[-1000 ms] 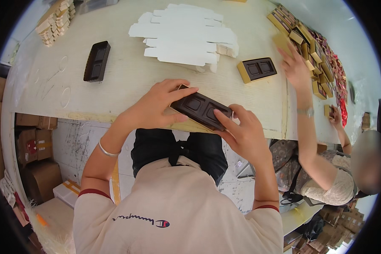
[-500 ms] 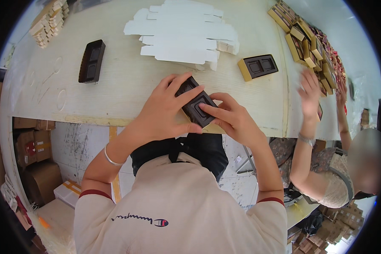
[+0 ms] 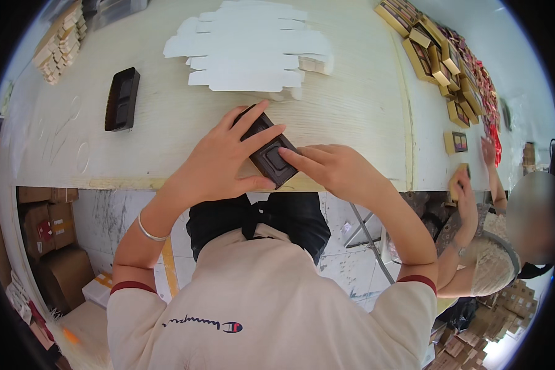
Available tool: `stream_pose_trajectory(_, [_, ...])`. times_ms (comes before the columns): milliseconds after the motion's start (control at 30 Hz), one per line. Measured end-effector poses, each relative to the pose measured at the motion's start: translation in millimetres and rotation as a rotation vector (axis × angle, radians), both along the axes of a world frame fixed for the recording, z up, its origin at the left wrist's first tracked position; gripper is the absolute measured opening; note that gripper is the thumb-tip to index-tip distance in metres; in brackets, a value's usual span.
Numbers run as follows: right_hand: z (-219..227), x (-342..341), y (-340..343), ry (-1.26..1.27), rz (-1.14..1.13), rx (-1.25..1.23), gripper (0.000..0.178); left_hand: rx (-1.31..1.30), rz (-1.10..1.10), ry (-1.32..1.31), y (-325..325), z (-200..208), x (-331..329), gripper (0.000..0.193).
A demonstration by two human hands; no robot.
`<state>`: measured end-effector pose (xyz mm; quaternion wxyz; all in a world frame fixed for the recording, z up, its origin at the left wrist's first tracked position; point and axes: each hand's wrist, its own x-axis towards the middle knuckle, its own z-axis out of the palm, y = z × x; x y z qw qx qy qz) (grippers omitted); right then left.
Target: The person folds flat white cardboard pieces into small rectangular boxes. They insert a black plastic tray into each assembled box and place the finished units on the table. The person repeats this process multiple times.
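Observation:
A black plastic tray (image 3: 274, 161) with shaped hollows lies slantwise at the table's front edge, a thin gold edge showing along its left side. My left hand (image 3: 219, 151) spans it, with fingers across the top and the thumb at the near end, gripping it. On its right side, my right hand (image 3: 333, 168) presses the index fingertip onto the tray while the other fingers curl at its edge; the thumb is hidden. Another black tray (image 3: 122, 100) rests on the table to the left.
Flat white cartons (image 3: 243, 46) lie stacked at the far middle of the table (image 3: 357, 123). Gold boxes (image 3: 441, 61) are heaped at the right. A co-worker's hand (image 3: 465, 188) holds a gold box there. Small pale blocks (image 3: 61, 46) stand at the far left.
The gold box with a black tray that stood right of the cartons is gone from that spot. The co-worker's hand has moved nearer and holds a box. My right index finger still presses the tray.

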<state>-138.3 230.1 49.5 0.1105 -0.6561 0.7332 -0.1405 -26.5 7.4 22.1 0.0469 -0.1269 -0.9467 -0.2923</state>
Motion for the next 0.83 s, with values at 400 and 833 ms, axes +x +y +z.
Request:
stream_pose_trajectory(400, [-2.3, 24.8, -10.7, -0.158, -0.165, -0.139, 0.044, -0.165, 0.011, 0.028, 0.3, 3.6, 2.2, 0.067])
stream_pose_trajectory(833, [-35.7, 54.8, -10.2, 0.177, -0.372, -0.215, 0.046, -0.346, 0.131, 0.090, 8.3, -7.3, 18.1, 0.074])
